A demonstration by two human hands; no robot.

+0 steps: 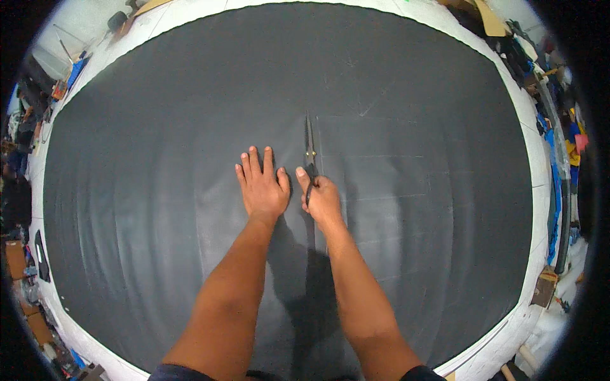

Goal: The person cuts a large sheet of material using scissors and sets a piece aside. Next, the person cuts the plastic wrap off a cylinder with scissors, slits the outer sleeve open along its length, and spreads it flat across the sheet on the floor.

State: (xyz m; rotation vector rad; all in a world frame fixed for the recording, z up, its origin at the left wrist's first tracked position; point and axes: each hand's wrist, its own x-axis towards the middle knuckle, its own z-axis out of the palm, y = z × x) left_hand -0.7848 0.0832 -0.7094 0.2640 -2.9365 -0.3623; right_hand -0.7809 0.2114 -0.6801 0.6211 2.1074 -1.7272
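Observation:
A large dark grey sheet (159,127), apparently leather-like or vinyl material, is spread out beneath both arms. My left hand (264,187) lies flat on it with the fingers spread, holding nothing. Just to its right, my right hand (323,198) grips a pair of scissors (310,149) by the dark handles. Their blades point away from me and lie along the sheet, close to a faint pale line. Whether the blades have the material between them is hard to make out. More thin pale lines run across the sheet to the right of the scissors.
Around the sheet shows the white table edge (530,127). A dark flat object (42,255) rests on the left edge. Along the right side are a long pole-like roll (562,184), blue material (553,197) and a small brown box (544,287). Cardboard boxes (16,259) stand at the left.

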